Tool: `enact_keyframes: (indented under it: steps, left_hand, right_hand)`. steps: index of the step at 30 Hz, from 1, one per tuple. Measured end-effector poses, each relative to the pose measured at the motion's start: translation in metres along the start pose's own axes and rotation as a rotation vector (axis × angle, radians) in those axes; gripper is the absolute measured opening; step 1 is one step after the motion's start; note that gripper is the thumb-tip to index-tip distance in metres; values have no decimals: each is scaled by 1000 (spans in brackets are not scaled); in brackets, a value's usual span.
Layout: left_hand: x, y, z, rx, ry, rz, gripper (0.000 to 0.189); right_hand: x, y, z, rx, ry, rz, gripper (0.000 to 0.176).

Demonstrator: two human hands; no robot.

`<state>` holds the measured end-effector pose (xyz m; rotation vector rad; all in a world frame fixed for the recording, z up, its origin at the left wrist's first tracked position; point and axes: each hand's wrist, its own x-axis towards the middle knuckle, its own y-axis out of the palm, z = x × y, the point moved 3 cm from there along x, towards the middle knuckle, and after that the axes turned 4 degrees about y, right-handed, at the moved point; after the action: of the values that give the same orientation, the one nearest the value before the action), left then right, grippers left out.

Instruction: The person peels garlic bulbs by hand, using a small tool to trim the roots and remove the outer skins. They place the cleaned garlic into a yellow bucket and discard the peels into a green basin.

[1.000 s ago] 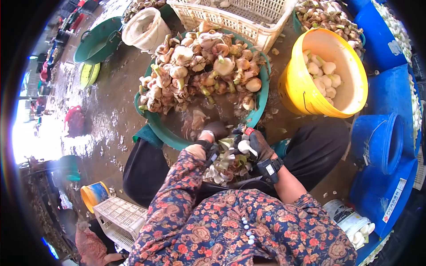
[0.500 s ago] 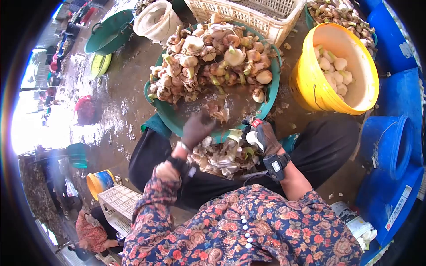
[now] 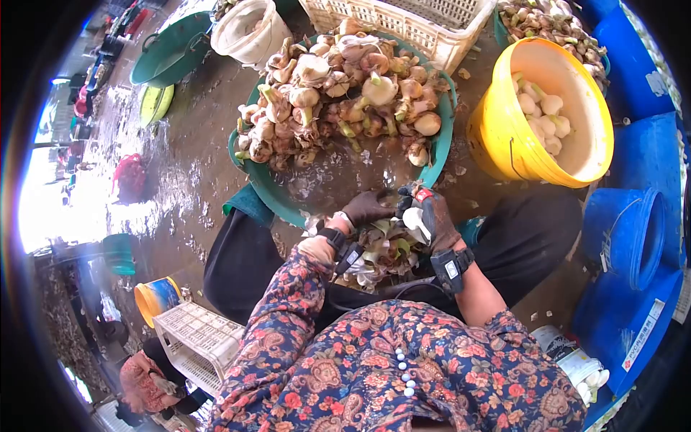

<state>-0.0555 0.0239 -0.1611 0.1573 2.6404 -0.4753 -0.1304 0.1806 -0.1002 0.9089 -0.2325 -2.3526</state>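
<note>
Both gloved hands meet over the near rim of a green basin (image 3: 257, 189) heaped with unpeeled garlic bulbs (image 3: 306, 97). My left hand (image 3: 369, 207) is closed, its fingertips near the right one; what they pinch is too small to make out. My right hand (image 3: 432, 219) is closed around something with a white, smooth part (image 3: 416, 225) showing, and red tape marks a finger. Below the hands lies a pile of peeled skins and stalks (image 3: 381, 252), between the legs.
A yellow bucket (image 3: 504, 137) with peeled white bulbs (image 3: 551, 122) stands at right, a blue bucket (image 3: 625, 234) beyond it. A cream crate (image 3: 432, 39) and a white bucket (image 3: 252, 36) are behind the basin. Another person (image 3: 147, 381) sits at lower left.
My left hand has moved right and slightly down, from the basin's near side to beside my right hand. The brown skin lump seen near it in the basin is gone from there.
</note>
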Motion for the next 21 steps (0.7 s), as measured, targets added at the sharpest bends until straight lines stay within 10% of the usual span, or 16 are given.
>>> enact_keyframes:
  steps: [10,13,15,17,19,21]
  left_hand:
    - [-152,-2,-41,1007,244,161,38]
    - [-158,-9,-1,725,-363,785,50]
    - [-142,-24,32,1112,-209,292,46]
    - [-112,-52,-55,816,-481,79,44]
    - [-82,-70,-63,791,-268,-340,46]
    - [-45,-85,-38,745,-319,-239,46]
  right_hand:
    - [-22,11,31,207,96,149,26]
    - [-17,8,30,120,32,132,32]
    - [-17,4,28,-123,-96,95,33]
    - [-23,10,33,26,-6,87,33]
    - [-18,9,31,172,65,77,33]
    - [-9,2,21,-243,-260,107,32]
